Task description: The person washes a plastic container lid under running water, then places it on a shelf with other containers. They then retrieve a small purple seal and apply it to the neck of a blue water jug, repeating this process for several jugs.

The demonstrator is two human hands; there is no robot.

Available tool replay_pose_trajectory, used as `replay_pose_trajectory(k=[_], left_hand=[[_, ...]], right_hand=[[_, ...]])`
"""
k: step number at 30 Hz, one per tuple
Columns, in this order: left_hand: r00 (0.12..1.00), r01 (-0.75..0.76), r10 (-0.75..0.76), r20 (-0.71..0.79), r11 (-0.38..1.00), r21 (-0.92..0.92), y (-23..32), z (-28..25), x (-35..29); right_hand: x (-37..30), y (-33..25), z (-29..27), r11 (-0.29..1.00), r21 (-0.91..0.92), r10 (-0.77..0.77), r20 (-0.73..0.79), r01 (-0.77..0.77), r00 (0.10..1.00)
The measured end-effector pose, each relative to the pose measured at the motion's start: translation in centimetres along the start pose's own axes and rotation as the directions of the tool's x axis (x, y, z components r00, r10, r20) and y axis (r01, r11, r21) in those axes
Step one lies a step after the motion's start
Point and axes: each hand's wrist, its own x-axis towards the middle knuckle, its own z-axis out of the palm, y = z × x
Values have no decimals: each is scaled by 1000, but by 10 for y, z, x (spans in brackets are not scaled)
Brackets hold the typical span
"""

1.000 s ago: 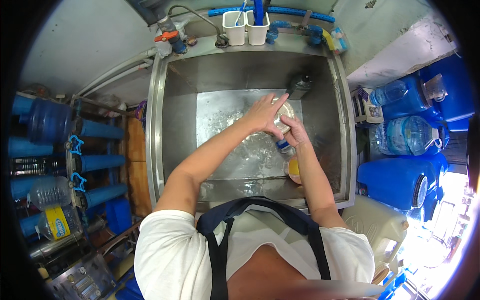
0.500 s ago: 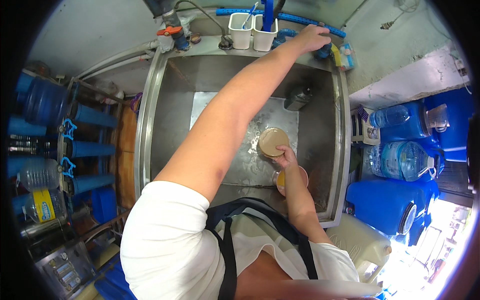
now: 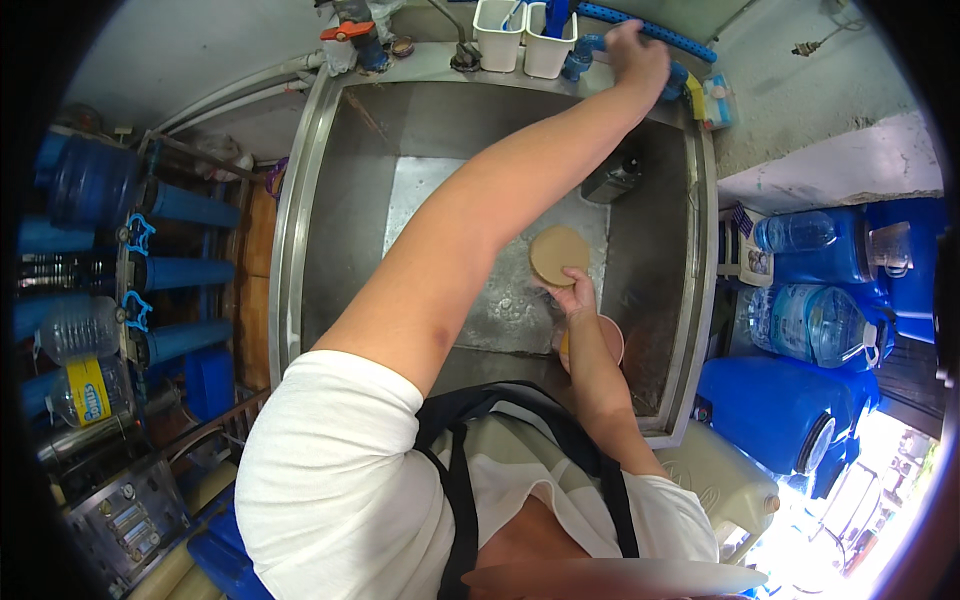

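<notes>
My right hand (image 3: 573, 292) is closed on a round beige disc (image 3: 560, 255), its thumb over the near edge; I cannot tell whether it is a lid or a shallow dish. The disc is above the floor of a steel sink (image 3: 420, 205). Beneath my right forearm sits a pink bowl (image 3: 611, 345), partly hidden, with something yellow at its left side. My left arm stretches across the sink to the far right corner. There my left hand (image 3: 642, 65) is beside blue pipe fittings (image 3: 676, 80); its fingers are blurred.
A dark bottle (image 3: 612, 182) stands in the sink's far right corner. Two white containers (image 3: 548, 50) with blue-handled things line the back ledge. Blue drums (image 3: 765, 410) and clear water bottles (image 3: 820, 325) are to the right. Blue filter tubes (image 3: 185, 272) fill the left rack.
My left hand has lifted and turned at the blue fittings, where it was gripping before. The disc is tilted more and shows a flat face. The view has shifted slightly.
</notes>
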Motion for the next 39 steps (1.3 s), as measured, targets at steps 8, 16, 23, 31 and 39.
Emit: replay_pose_trajectory(k=[8,16,23,31,39], left_hand=[[695,-358,-4,719,865,351,4,10,38],[861,-156,80,503,982,111,-16,-14,31],[971,201,-179,159,971,-132,-17,-18,5],[707,-250,-66,704,908,336,27,-3,36],[934,187,-100,343,955,-231,-32,-9,28]], right_hand=[[-35,-51,87,492,-835,-346,73,247,935],[-23,19,49,-857,-513,-353,644,41,678],[-18,30,20,-942,-332,-225,726,45,650],[-17,2,76,-309,-821,-683,543,480,489],[-21,-4,41,977,-207,-55,-66,40,996]])
